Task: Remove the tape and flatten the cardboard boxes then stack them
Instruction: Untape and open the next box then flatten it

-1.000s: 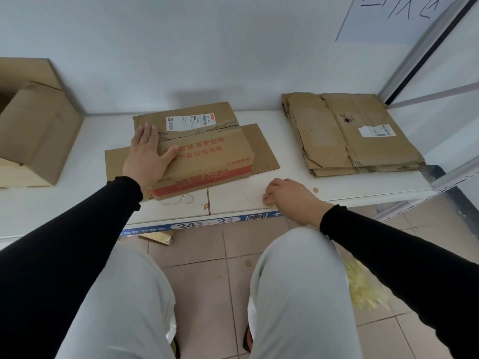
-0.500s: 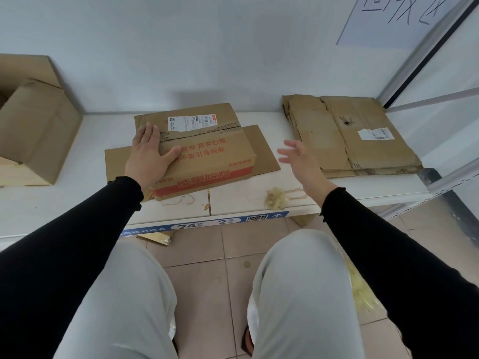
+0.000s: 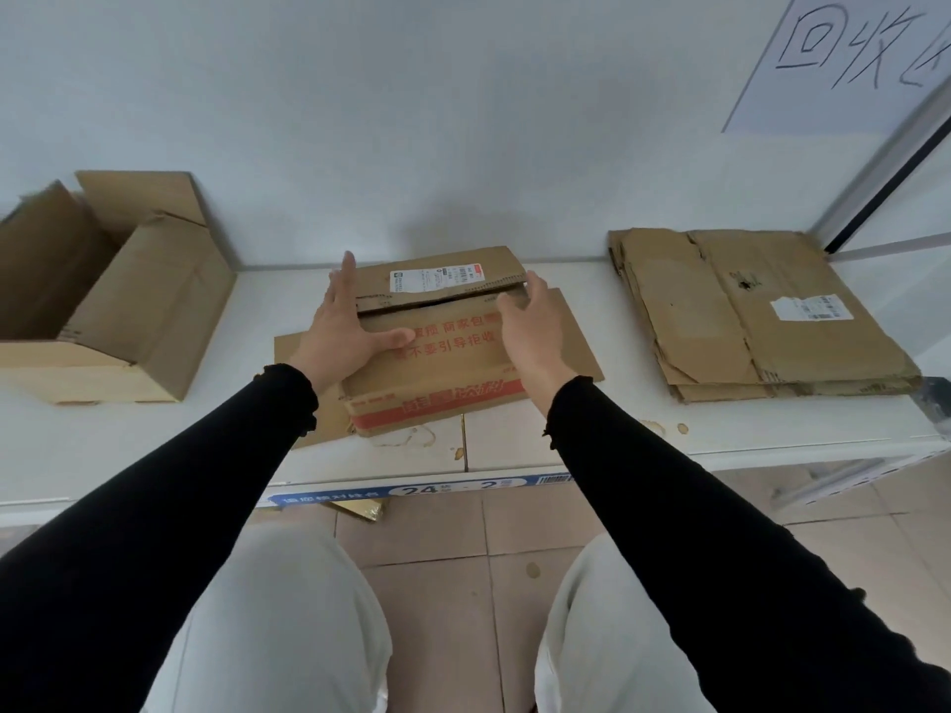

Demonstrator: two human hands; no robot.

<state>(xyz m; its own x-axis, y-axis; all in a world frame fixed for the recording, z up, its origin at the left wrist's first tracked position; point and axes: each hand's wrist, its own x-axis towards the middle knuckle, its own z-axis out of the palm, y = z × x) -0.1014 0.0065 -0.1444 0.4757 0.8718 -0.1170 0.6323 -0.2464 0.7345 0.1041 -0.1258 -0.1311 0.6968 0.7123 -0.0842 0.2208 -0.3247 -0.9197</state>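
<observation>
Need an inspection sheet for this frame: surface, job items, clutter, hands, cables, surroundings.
Surface: white shelf, brown stains near its front edge; blue label strip on the front.
Job's things: printed box in the middle, partly flattened, top flap with shipping label raised; flat cardboard sheet under it; stack of flattened boxes at right; open box at left, not flattened.
Clutter: gold scrap on the floor under the shelf edge.
Hands: left hand lies flat on the printed box, thumb spread; right hand at the box's right side, fingers relaxed, contact unclear.
Cables: nothing seen.
Surroundings: white wall, handwritten sign upper right, tiled floor.
</observation>
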